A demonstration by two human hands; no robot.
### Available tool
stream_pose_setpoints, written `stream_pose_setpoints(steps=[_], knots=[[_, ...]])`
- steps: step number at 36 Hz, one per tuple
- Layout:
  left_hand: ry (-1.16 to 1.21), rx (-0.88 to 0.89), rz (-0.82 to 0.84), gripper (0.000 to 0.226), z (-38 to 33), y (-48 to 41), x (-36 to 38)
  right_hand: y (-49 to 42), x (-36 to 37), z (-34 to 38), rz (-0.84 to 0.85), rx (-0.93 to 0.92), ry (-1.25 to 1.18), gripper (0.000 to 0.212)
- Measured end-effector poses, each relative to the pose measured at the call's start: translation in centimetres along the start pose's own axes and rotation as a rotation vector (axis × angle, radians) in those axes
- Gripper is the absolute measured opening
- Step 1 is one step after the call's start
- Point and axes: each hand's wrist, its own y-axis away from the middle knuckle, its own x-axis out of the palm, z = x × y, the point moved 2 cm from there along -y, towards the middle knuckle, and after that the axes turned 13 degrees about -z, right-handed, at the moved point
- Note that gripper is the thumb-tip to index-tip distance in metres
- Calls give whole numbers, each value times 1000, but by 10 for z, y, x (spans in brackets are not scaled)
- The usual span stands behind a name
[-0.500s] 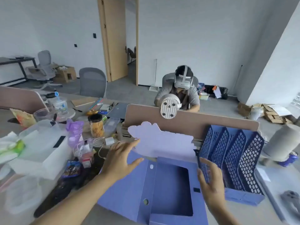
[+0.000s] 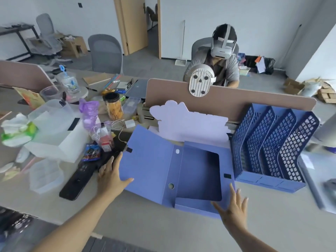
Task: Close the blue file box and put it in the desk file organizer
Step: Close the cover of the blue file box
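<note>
The blue file box (image 2: 198,171) lies open and flat on the desk, its lid (image 2: 145,160) spread out to the left. My left hand (image 2: 111,176) is at the lid's left edge, thumb on top and fingers slipped under it. My right hand (image 2: 234,208) hovers with spread fingers at the box's near right corner and holds nothing. The blue mesh desk file organizer (image 2: 272,148) stands upright just right of the box, with several slots open toward me.
A pale cloud-shaped board (image 2: 190,124) leans on the brown desk partition (image 2: 236,100) behind the box. Left of the lid lie a black keyboard (image 2: 78,180), a cable, bottles, a jar (image 2: 113,106) and clear plastic boxes (image 2: 54,131). A person with a headset sits beyond the partition.
The view has tilted down and pulled back. My left hand moved from above the lid down to its left edge. My right hand dropped from the organizer's side to the box's near right corner.
</note>
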Motion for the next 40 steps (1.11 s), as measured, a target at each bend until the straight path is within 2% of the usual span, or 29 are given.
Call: stream_pose_setpoints(steps=[3, 6, 11, 15, 18, 20, 23, 29, 32, 34, 36, 38, 40], knots=[[21, -118, 19, 112, 1, 6, -2, 3, 2, -6, 16, 90, -3, 105], [86, -162, -4, 107, 6, 6, -3, 4, 6, -10, 45, 95, -32, 109], [466, -192, 30, 94, 1, 2, -12, 7, 3, -5, 21, 51, -29, 109], [696, -141, 31, 76, -30, 12, -32, 15, 2, -1, 24, 66, -54, 105], [849, -72, 93, 57, -56, 22, -42, 21, 4, 1, 34, 70, -82, 105], [949, -45, 172, 55, -72, 30, -42, 22, 5, 1, 51, 69, -97, 106], [1048, -33, 283, 66, -94, 43, -37, 22, 2, 0, 79, 78, -104, 107], [1051, 46, 473, 70, -136, 66, -21, 17, -5, -4, 161, 133, -186, 107], [1006, 127, 498, 69, -150, 71, -9, 8, -12, 10, 99, 160, -206, 92], [956, 183, 496, 69, -159, 73, -1, 1, -24, 34, 46, 138, -345, 73], [904, 238, 511, 70, -167, 74, 7, -6, -40, 66, 65, 182, -558, 57], [872, 290, 542, 70, -175, 74, 16, -11, -52, 95, 130, 232, -735, 50], [864, 305, 565, 66, -181, 69, 23, -16, -59, 111, 165, 216, -792, 50]])
